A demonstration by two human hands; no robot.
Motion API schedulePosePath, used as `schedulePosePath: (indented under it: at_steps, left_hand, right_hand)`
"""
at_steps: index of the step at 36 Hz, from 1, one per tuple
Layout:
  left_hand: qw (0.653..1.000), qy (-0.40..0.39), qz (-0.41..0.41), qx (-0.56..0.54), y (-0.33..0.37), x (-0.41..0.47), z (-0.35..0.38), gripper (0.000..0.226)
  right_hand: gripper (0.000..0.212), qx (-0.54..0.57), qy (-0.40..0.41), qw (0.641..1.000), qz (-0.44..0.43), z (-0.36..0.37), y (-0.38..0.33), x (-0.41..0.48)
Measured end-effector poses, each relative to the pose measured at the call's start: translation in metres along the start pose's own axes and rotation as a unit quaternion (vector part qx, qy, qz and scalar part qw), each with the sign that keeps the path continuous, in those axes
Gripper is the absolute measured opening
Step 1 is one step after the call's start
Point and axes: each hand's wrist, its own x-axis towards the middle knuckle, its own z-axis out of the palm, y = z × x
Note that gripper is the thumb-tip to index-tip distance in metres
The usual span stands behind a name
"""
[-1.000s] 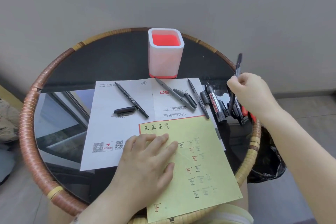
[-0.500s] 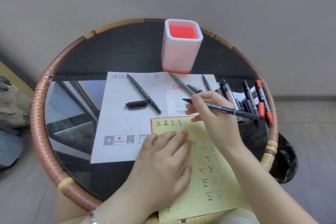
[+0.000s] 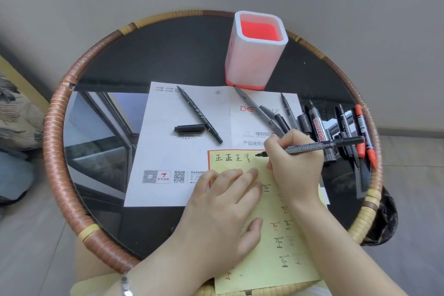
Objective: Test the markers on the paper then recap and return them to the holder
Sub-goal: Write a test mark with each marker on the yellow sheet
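My right hand (image 3: 294, 163) grips a black double marker (image 3: 322, 146) with its tip at the top row of the yellow paper (image 3: 276, 269), just right of the written characters. My left hand (image 3: 223, 209) lies flat on the yellow paper, fingers straight, pressing it down. The white holder with a red inside (image 3: 254, 60) stands at the back of the table with no markers visible in it. An uncapped black marker (image 3: 199, 114) and its loose cap (image 3: 189, 128) lie on the white sheet (image 3: 163, 151).
Several black markers and a red one (image 3: 364, 132) lie in a cluster at the table's right side. More pens (image 3: 259, 110) lie in front of the holder. The round glass table has a wicker rim (image 3: 60, 163). A black bag (image 3: 382, 221) hangs beyond the right edge.
My right hand brought the marker from the right-side cluster over to the yellow paper and lowered its tip to the top row. The left hand stayed flat on the paper.
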Motion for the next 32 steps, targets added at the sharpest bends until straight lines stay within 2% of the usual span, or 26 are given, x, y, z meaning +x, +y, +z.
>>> schedulePosePath:
  at_steps: [20,32]
  left_hand:
    - [1.000,-0.011,-0.005,-0.006,0.0001,-0.0006,-0.0008,0.045]
    - [1.000,-0.009,-0.003,-0.007,-0.0002,0.0000,-0.0007,0.044]
  right_hand:
    - [0.029,-0.006,-0.020,1.000,-0.001,0.0023,0.0023,0.0027]
    - [0.029,-0.020,0.005,1.000,-0.020,0.0040,0.0089,0.0052]
